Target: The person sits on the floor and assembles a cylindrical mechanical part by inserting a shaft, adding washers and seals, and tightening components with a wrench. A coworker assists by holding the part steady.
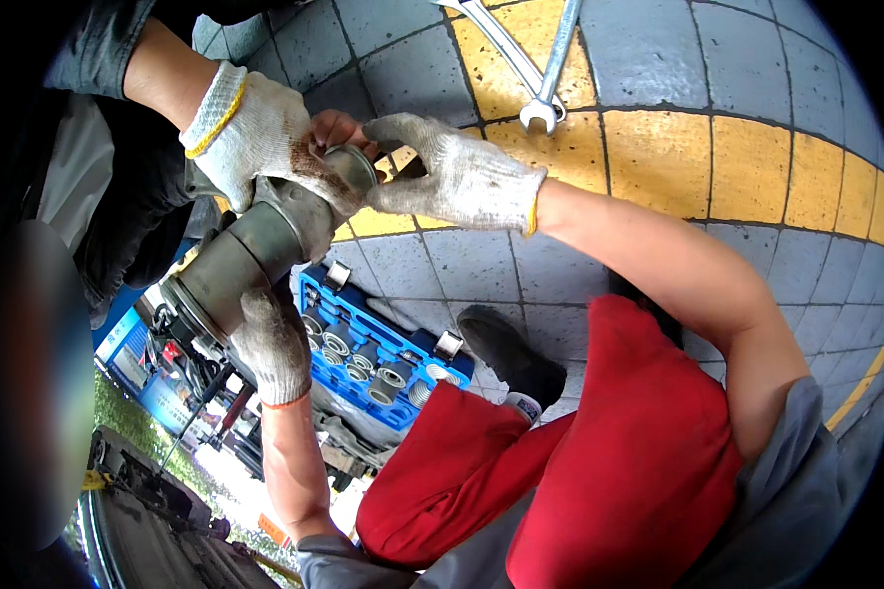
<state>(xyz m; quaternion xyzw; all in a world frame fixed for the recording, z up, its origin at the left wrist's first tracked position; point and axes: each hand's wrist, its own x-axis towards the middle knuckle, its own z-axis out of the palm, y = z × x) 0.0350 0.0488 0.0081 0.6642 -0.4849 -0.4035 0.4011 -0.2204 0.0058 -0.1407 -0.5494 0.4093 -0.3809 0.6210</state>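
A heavy grey metal cylindrical part (255, 250) lies tilted across the left centre of the frame, its flanged wide end at lower left and its narrow end pointing to the upper middle. The person's left hand (273, 344), in a soiled white knit glove, comes up from the lower edge and cups the underside of the part's body, fingers curled closed around it. The person's right hand (462, 177), likewise gloved, reaches in from the right on a bare forearm; its thumb and fingers are pinched at the round metal cap (352, 165) on the narrow end, the remaining fingers loosely spread. A second person's gloved hand (255, 133), with a yellow-edged cuff, enters from the upper left and clasps the neck of the part just beside the cap; bare fingertips show behind it.

Below the part, at centre, an open blue plastic case (383, 358) holds rows of metal sockets and sleeves. Two chrome combination wrenches (535, 74) lie crossed at the top centre on the paved ground (717, 59) of grey blocks with a yellow band. The person's red trousers (599, 461) fill the lower right, and a dark shoe (506, 353) rests beside the case.
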